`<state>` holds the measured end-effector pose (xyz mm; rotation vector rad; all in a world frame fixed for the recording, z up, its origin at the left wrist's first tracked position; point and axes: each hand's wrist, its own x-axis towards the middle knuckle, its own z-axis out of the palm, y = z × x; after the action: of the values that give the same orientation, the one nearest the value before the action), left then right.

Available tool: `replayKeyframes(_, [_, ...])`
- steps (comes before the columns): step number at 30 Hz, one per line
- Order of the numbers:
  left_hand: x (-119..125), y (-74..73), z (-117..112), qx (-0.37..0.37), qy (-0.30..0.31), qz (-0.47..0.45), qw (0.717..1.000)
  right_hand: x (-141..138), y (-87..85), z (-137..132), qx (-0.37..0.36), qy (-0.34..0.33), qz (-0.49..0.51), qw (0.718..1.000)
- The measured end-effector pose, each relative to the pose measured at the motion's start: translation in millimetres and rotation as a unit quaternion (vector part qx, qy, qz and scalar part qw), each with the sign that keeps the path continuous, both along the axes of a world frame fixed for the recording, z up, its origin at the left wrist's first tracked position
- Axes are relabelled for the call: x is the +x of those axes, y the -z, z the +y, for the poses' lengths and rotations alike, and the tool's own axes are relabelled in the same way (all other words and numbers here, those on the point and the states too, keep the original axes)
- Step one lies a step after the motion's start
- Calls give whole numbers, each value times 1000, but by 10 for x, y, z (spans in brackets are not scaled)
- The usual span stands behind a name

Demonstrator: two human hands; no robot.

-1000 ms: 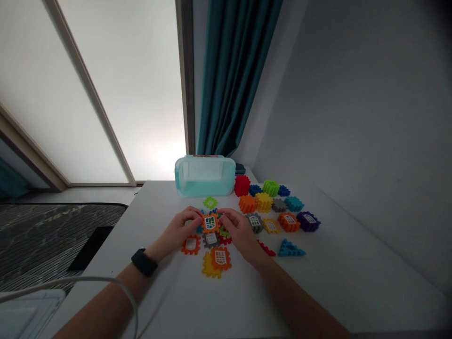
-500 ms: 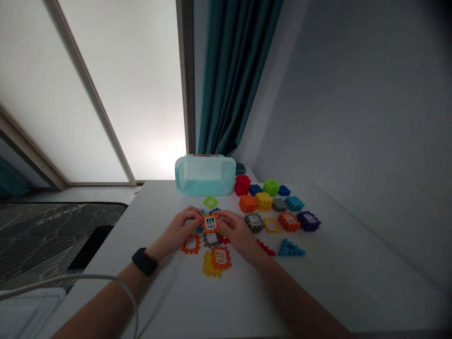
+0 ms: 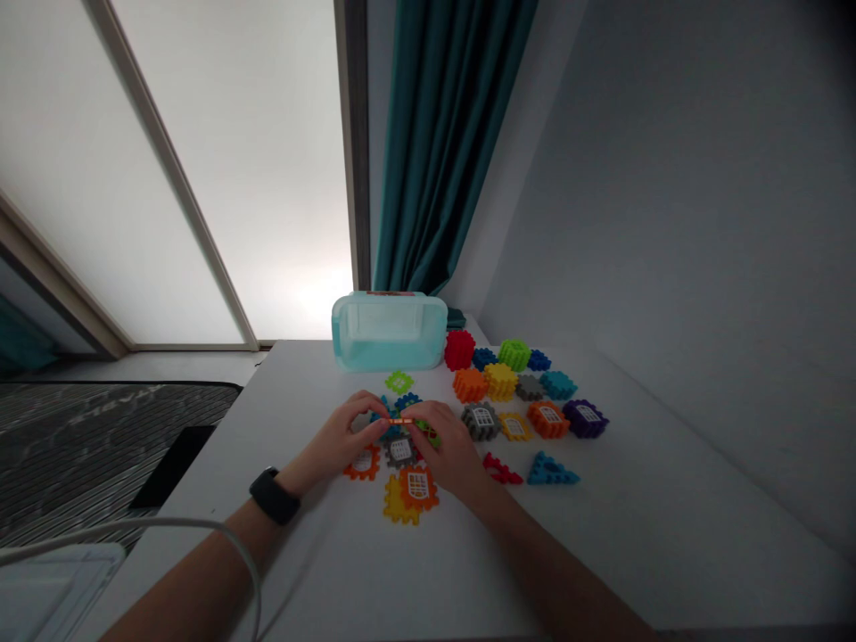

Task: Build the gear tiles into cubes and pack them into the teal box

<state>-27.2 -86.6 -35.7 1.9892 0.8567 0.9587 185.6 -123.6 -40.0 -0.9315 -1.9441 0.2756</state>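
Both hands pinch one orange window tile [image 3: 400, 421], held level and edge-on above the white table [image 3: 642, 526]. My left hand [image 3: 341, 437], with a black watch on its wrist, grips the tile's left edge. My right hand [image 3: 447, 450] grips its right edge. Below the tile lie a grey window tile [image 3: 399, 451], an orange one [image 3: 362, 464], another orange tile [image 3: 418, 486] on a yellow one [image 3: 394, 508], plus blue [image 3: 407, 400] and green pieces by my fingers.
A pale blue plastic box [image 3: 388, 332] stands at the back by a teal curtain [image 3: 441, 143]. To the right are several coloured tile stacks [image 3: 498, 382], a purple tile [image 3: 584, 417], a blue triangle [image 3: 549, 469] and a red piece [image 3: 500, 469]. A white cable [image 3: 134, 530] crosses my left forearm.
The orange window tile, upright and facing me before, has been tipped flat so only its edge shows. Both hands stayed in place around it.
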Motion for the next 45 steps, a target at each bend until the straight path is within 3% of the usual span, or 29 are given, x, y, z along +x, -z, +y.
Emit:
replayKeyframes(7, [-5,-4,-16,14,-2,16,1000,22,22,25,-5,-8,-4,1000])
replayKeyframes(13, [-33,28,-18,118,-69,62,989,34,52,43,-39,0,-48,998])
replayKeyframes(17, [-73,97,13,165,-83,88,979,46,83,55,-21,9,-71,997])
replayKeyframes(28, [-58,88,6,178,-101,79,976,51,62,60,24,40,-67,997])
replayKeyframes(45, [-61,101,2,198,-131,90,967,32,50,41,4,45,-42,998])
